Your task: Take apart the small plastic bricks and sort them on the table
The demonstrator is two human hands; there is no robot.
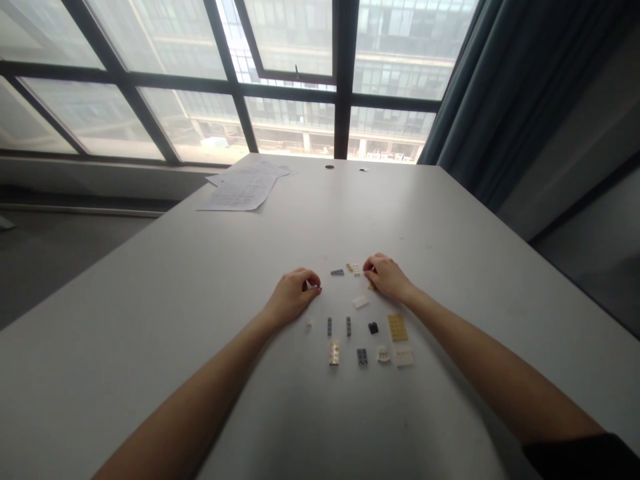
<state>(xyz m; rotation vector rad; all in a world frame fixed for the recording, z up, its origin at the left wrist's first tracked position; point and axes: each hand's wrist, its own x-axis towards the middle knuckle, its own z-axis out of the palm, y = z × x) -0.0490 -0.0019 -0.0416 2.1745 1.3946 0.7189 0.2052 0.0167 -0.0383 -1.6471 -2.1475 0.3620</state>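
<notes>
Small building-brick pieces lie spread on a white table [150, 313] between my two hands. My left hand [295, 293] rests on the table with its fingers curled, pinching a tiny dark piece [317, 287] at the fingertips. My right hand [387, 275] is curled too, its fingertips pinched beside a small tan and white piece [353, 268]; what it holds is too small to name. A grey piece [337, 272] lies between the hands. Nearer me are a tan plate [397, 327], a white plate [404, 357], a black piece [373, 327] and several grey and cream pieces.
Sheets of paper [245, 187] lie at the table's far left. Two small round holes [329, 167] sit near the far edge. Large windows stand beyond the table, and a dark curtain [500, 100] hangs at the right.
</notes>
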